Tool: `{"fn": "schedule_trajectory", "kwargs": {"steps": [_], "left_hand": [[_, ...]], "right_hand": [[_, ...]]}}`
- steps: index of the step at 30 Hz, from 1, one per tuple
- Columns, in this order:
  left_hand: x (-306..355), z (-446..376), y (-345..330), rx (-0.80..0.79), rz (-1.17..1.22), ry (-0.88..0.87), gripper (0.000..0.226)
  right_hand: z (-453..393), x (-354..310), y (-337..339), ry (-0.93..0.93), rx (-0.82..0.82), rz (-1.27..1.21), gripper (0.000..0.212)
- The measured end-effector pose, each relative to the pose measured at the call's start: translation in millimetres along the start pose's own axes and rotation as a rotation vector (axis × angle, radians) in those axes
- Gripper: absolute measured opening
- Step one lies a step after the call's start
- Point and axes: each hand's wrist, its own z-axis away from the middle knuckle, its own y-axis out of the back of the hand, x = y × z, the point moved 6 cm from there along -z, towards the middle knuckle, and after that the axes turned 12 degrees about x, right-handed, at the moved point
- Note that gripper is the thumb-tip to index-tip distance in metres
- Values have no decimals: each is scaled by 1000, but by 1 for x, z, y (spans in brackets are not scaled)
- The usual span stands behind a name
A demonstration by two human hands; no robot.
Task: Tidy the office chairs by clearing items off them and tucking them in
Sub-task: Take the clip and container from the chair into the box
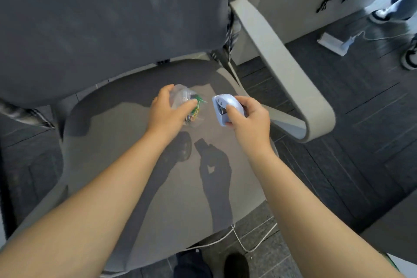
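Note:
A grey office chair fills the view, its seat [126, 165] below me and its dark backrest [101, 18] at the top. My left hand [165, 110] is closed around a clear plastic container of coloured paper clips [191, 104], held just above the seat. My right hand [249, 119] grips a small light-blue tape dispenser [223, 102], also lifted off the seat. Both hands cast shadows on the seat fabric.
The chair's right armrest [282, 63] curves close beside my right hand. A checked cloth [230, 18] hangs by the backrest. A white cable [243, 246] lies on the dark floor under the seat's front edge. A white power strip [334, 43] and another chair's castors [409, 58] are at right.

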Motion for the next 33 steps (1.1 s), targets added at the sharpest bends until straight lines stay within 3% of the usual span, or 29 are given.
{"fn": "schedule_trajectory", "kwargs": {"steps": [3,7,11,18,20,24,33], "left_hand": [[33,28,21,20,38,-23,73],[83,69,39,15,20,-101,82],[135,142,44,5,34,-195,102],[209,265,13,-85,87,-337,91],[227,291,-3,-137,107,-364,82],[261,341,-44,-300,112,-443,89],[314,461,-132,-630,53,-631,68]], "right_hand": [[12,-38,22,49,-16,-41,18],[28,-78,65,104,-6,-75,14],[55,-110,143,161,29,-88,8],[94,-133,285,218,127,-78,10],[104,-136,326,212,185,-75,14],[124,-135,412,191,336,-79,19],[201,-103,582,107,756,-92,24]]}}
